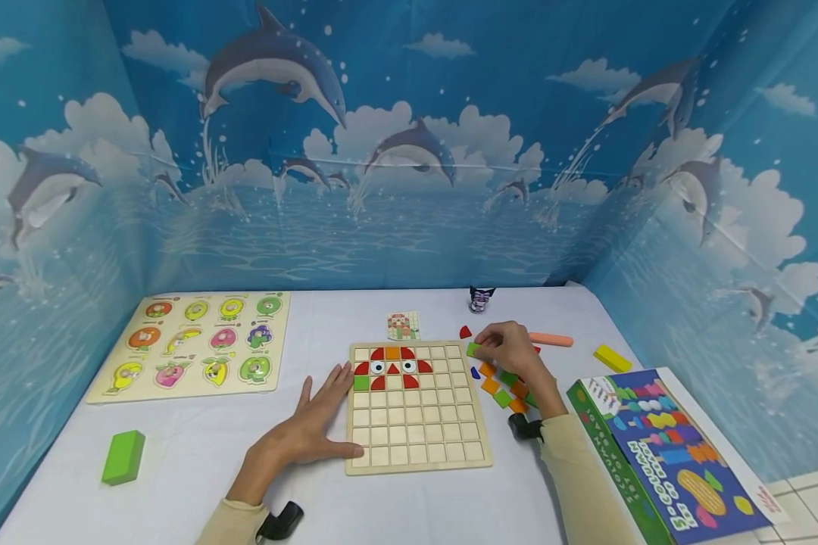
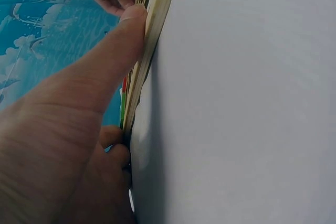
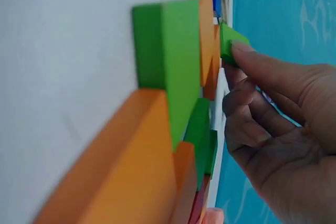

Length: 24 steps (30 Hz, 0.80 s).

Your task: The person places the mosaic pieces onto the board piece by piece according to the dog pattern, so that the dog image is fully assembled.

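Note:
A wooden grid board point(image 1: 417, 437) lies on the white table, its upper left cells filled with red, white, orange and green tiles that form a face with two eyes. My left hand point(image 1: 307, 433) rests along the board's left side, fingers spread and thumb on the lower left corner. In the left wrist view, the thumb point(image 2: 118, 45) touches the board's edge point(image 2: 161, 3). Right of the board, my right hand point(image 1: 516, 353) pinches a green tile point(image 3: 227, 43) between thumb and fingers. Loose orange and green tiles point(image 1: 503, 398) lie below that hand.
A small pattern card point(image 1: 404, 325) lies behind the board. At left are a fruit puzzle board point(image 1: 204, 366) and a green block point(image 1: 123, 457). At right stand a colourful box point(image 1: 682, 462), a yellow block point(image 1: 613, 358), an orange stick point(image 1: 551, 339) and a small figurine point(image 1: 480, 300).

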Each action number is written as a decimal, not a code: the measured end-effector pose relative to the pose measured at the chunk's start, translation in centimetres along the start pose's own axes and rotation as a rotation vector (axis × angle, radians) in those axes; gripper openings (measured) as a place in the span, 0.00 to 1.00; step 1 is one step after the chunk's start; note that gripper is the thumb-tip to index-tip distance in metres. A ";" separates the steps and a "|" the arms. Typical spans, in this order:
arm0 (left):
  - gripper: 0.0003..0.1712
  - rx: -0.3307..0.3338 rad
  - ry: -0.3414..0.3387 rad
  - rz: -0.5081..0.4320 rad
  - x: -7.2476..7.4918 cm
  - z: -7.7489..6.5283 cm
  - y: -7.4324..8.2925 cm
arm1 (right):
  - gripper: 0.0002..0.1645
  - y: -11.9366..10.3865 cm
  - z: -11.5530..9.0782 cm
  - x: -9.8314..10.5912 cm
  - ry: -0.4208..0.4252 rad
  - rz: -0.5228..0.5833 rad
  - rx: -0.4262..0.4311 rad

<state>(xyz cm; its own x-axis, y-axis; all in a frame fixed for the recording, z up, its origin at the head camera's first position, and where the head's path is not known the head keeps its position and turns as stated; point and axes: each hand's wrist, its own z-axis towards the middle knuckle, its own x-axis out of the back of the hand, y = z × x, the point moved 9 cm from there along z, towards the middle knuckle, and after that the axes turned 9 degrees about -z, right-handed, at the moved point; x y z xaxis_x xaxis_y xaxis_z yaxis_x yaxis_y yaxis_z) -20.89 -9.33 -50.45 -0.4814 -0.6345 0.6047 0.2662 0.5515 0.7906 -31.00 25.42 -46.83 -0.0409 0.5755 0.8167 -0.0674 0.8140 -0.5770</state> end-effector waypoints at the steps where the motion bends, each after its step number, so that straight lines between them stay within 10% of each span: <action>1: 0.75 0.000 -0.001 0.002 0.0 0.0 0.0 | 0.04 -0.1 -0.2 0.1 0.013 0.011 0.001; 24: 0.76 -0.008 0.008 0.012 0.0 0.1 0.2 | 0.02 -8.7 -2.9 -4.5 -0.113 0.114 0.291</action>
<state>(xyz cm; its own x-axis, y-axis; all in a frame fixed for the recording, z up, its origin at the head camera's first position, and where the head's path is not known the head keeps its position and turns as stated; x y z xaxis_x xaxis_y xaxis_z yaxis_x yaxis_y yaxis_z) -20.91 -9.22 -50.28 -0.4715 -0.6321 0.6150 0.2789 0.5547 0.7839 -27.35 15.98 -45.56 -0.1739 0.6361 0.7517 -0.3375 0.6786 -0.6524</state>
